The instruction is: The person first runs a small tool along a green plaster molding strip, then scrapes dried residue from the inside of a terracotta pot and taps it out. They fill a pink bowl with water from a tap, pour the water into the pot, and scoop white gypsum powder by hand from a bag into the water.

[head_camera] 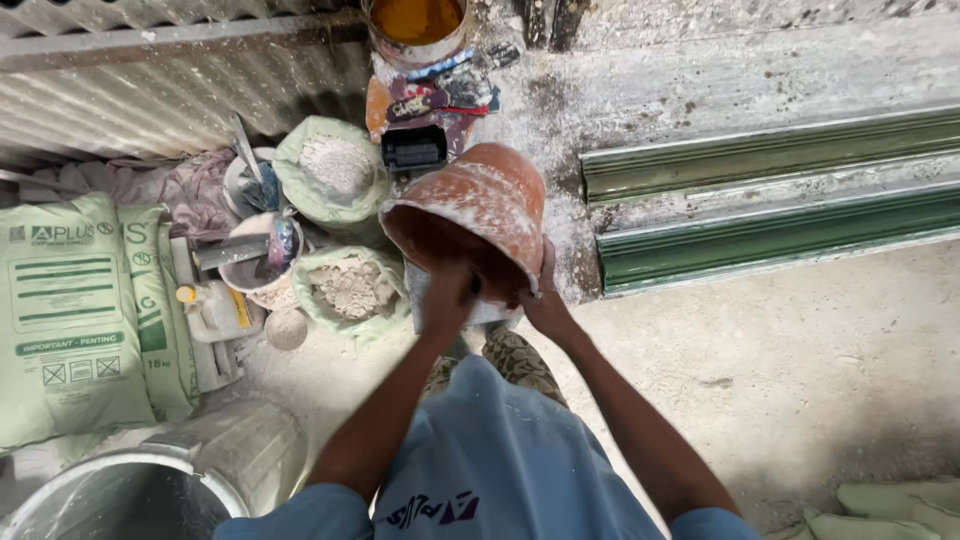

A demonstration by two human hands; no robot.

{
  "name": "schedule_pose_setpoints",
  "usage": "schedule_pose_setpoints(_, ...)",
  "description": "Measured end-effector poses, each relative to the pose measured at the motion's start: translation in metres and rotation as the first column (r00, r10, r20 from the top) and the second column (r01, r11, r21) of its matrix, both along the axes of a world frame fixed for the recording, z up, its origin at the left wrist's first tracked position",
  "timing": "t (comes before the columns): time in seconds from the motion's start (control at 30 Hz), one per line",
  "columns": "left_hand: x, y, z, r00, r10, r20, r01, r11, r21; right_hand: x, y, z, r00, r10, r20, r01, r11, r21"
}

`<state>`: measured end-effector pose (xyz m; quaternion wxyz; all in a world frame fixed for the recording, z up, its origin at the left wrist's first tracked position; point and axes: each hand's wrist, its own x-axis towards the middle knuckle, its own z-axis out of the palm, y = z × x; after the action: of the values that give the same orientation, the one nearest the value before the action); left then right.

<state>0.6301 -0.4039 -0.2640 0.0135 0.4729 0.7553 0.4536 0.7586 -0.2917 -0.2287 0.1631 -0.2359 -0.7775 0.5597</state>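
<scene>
I hold a dusty orange plastic bucket tipped on its side in front of me, its mouth facing down toward me. My right hand grips the bucket's rim from the right. My left hand reaches into the bucket's mouth, fingers hidden inside. White powder coats the bucket's outside. Under the bucket a pale flat container shows partly.
Two open green bags of white powder lie to the left, next to small bowls with scrapers. Closed green sacks lie far left. A metal tub sits bottom left. A paint can stands ahead; green mouldings lie right.
</scene>
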Motion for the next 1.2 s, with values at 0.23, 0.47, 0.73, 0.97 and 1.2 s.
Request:
schedule_pose_setpoints(0.23,-0.024,0.029,0.006,0.920,-0.074,0.384,0.318,0.713,-0.625,0.015,0.040,0.060,0.839,0.056,0.541,-0.037,0.998,-0.046)
schedule_pose_setpoints(0.47,-0.002,0.066,-0.023,0.973,-0.016,-0.230,-0.052,0.956,-0.288,-0.001,0.004,0.023,0.979,0.103,0.177,-0.094,0.994,-0.056)
schedule_pose_setpoints(0.73,-0.024,0.022,-0.024,0.976,0.068,0.207,0.025,0.909,-0.417,0.008,-0.011,0.016,0.976,0.009,0.216,0.018,0.993,-0.121)
schedule_pose_setpoints(0.97,-0.002,0.003,-0.041,0.765,-0.167,0.622,0.183,0.982,0.040,0.002,-0.015,0.001,0.973,0.006,0.231,-0.008,1.000,0.006)
schedule_pose_setpoints(1.2,-0.013,-0.010,-0.020,0.991,0.132,-0.012,-0.133,0.988,-0.081,0.001,-0.008,-0.008,0.947,0.118,0.300,-0.094,0.991,-0.092)
